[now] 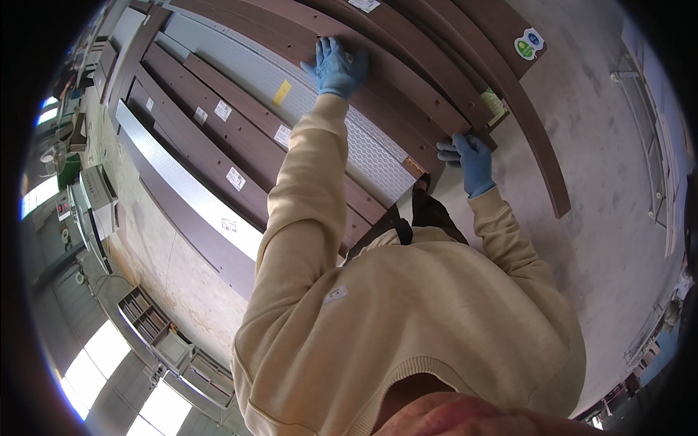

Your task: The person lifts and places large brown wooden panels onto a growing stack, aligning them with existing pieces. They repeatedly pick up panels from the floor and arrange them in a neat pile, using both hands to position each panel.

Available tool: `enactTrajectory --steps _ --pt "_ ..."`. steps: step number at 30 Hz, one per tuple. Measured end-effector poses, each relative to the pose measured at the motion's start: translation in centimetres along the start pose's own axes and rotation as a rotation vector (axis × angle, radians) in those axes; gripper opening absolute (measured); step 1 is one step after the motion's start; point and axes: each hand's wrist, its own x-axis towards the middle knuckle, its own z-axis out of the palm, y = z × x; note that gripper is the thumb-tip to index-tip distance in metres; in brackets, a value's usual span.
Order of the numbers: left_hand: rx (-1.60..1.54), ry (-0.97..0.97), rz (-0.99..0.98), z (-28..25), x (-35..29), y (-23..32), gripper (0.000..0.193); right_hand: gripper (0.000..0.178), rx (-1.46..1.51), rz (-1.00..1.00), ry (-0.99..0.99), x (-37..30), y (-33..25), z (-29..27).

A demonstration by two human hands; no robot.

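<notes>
Blue gloves cover both my hands. My left hand (336,67) lies with fingers spread on a long brown board (396,87) that has small holes along it. At the near right end of the boards, my right hand (474,164) has its fingers bent around the board's end; their undersides are hidden. Beneath and to the left lies a pale panel with a honeycomb-like pattern (374,156), with a yellow strip (282,92) on it. Farther right, more brown boards (523,120) lie side by side, one longer and sticking out toward me.
Left of me, more brown boards (211,123) with white labels and a shiny pale strip (182,185) lie in a row. A metal rack frame (647,145) stands right. Shelving (149,320) and a grey machine box (98,189) are at the left. Concrete floor (582,94) shows at the right.
</notes>
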Motion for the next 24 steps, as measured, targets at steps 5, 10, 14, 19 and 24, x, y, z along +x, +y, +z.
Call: enactTrajectory --steps 5,10,14,19,24 --pt "0.030 0.050 0.032 0.7 0.9 -0.8 0.095 0.040 -0.167 0.071 0.045 -0.1 1.9 -0.9" --pt "0.047 0.164 0.052 2.5 0.9 -1.5 0.094 0.042 -0.183 0.135 0.037 0.6 5.3 -0.6" --pt "0.050 0.126 0.091 2.6 0.8 -2.2 0.094 0.041 0.005 0.143 0.051 1.8 5.9 -0.2" --pt "0.058 0.044 0.104 1.8 0.4 -1.7 0.097 0.037 -0.066 0.200 0.131 2.3 5.0 -0.4" --pt "0.117 0.021 0.054 0.8 -1.2 -1.9 0.096 0.036 -0.047 0.216 0.110 1.8 4.4 -0.7"
